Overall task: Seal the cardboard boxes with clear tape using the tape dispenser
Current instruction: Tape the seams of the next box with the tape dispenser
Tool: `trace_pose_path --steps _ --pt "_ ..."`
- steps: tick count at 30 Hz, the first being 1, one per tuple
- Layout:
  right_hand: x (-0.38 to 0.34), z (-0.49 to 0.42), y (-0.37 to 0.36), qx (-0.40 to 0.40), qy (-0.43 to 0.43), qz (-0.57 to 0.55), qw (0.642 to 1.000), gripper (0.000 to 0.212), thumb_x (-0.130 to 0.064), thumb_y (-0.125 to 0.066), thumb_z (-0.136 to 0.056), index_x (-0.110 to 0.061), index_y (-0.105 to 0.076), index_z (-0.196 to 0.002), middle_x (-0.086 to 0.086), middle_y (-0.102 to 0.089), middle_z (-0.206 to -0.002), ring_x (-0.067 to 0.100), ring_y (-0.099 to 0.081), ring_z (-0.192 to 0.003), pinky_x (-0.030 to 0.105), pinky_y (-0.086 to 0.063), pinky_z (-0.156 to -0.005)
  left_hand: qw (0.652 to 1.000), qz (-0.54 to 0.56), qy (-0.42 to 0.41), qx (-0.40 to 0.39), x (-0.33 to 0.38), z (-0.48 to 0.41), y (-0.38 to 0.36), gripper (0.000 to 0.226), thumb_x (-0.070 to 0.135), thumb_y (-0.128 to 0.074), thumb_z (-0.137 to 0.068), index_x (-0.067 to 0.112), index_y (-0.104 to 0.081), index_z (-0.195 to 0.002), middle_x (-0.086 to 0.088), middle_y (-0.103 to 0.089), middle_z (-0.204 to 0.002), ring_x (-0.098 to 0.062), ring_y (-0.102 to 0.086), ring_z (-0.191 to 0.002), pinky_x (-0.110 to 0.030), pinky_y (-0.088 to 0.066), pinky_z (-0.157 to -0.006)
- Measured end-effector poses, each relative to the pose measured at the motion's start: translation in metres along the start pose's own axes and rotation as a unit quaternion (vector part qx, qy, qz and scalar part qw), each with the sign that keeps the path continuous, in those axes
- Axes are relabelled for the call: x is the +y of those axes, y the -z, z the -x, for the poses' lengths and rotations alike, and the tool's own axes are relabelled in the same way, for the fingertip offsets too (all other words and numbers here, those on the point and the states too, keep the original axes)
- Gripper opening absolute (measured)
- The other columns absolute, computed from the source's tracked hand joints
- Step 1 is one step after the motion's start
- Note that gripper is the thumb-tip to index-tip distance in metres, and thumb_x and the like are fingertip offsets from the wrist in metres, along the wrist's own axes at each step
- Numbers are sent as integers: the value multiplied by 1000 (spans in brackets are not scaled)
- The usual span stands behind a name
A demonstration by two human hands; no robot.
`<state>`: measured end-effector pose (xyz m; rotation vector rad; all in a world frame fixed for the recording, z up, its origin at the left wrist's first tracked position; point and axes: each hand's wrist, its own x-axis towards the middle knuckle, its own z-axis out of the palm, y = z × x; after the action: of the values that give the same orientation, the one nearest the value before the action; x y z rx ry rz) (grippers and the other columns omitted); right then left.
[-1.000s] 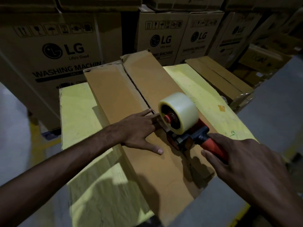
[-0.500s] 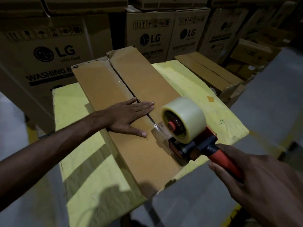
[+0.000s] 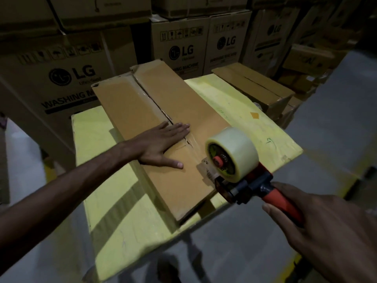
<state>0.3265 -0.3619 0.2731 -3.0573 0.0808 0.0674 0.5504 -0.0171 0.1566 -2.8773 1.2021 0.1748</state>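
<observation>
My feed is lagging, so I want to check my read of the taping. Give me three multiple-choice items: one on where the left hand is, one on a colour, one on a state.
1. Where does the left hand rest?
A. flat on top of the cardboard box, over its seam
B. on the tape roll
C. on the floor

2. What colour is the handle of the tape dispenser?
A. blue
B. red
C. green

3. What is the right hand doing?
A. hanging open
B. gripping the handle
C. pressing the box

Answers:
1 A, the palm lies flat across the seam.
2 B, red shows ahead of the grip.
3 B, the hand wraps the handle.
</observation>
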Motion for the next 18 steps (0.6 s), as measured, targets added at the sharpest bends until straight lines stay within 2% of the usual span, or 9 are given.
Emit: trace_pose_path --steps 2,6,10,11,13,14,17,18 --pt "7 3 -4 12 4 0 1000 77 -99 1 -70 -64 -28 -131 -14 -63 -68 21 -68 -64 34 -55 -54 1000 9 -27 2 31 2 -6 116 93 -36 -85 25 13 -164 5 17 -172 -9 16 -158 -44 8 -129" --pt "23 6 -8 39 1 -17 999 69 -95 -14 -78 -59 -41 -130 -13 -67 -68 24 -68 -62 36 -55 -53 997 13 -70 24 98 1 -13 125 97 -37 -80 16 4 -166 -3 6 -173 -14 8 -159 -49 8 -129" --pt "28 10 -11 25 5 -13 1000 75 -96 -12 -77 -58 -44 -133 -13 -69 -74 23 -68 -65 36 -55 -55 1000 5 0 9 150 -2 -19 144 106 -38 -65 14 14 -163 -11 16 -170 -23 15 -159 -51 11 -127" --pt "28 10 -11 24 8 -14 1000 76 -95 -12 -77 -58 -45 -134 -13 -69 -75 23 -68 -66 36 -55 -55 1000 7 18 6 159 -5 -21 140 101 -43 -68 16 12 -164 -11 16 -170 -25 16 -158 -51 12 -127" --pt "30 10 -13 29 14 -15 999 73 -93 -16 -79 -54 -48 -132 -14 -68 -72 23 -67 -63 36 -55 -52 999 20 34 25 169 -9 -26 118 81 -53 -79 17 -7 -166 -10 6 -172 -25 9 -160 -49 8 -129" --pt "30 10 -13 32 13 -12 999 71 -91 -17 -80 -53 -48 -132 -14 -67 -70 23 -66 -61 36 -54 -51 998 34 39 41 170 -9 -26 107 71 -51 -82 16 -13 -166 -11 1 -173 -23 6 -160 -47 7 -129" --pt "28 10 -11 28 7 4 1000 71 -92 -13 -79 -56 -43 -133 -14 -68 -73 21 -67 -65 35 -55 -54 995 70 42 53 168 -10 -26 102 68 -31 -84 13 -2 -166 -12 5 -172 -21 8 -160 -41 8 -129" --pt "27 10 -10 29 7 8 1000 70 -91 -15 -80 -57 -45 -134 -14 -69 -76 21 -68 -68 35 -55 -56 996 63 39 54 166 -11 -26 102 68 -31 -85 13 -1 -166 -12 5 -172 -21 8 -160 -42 8 -129"
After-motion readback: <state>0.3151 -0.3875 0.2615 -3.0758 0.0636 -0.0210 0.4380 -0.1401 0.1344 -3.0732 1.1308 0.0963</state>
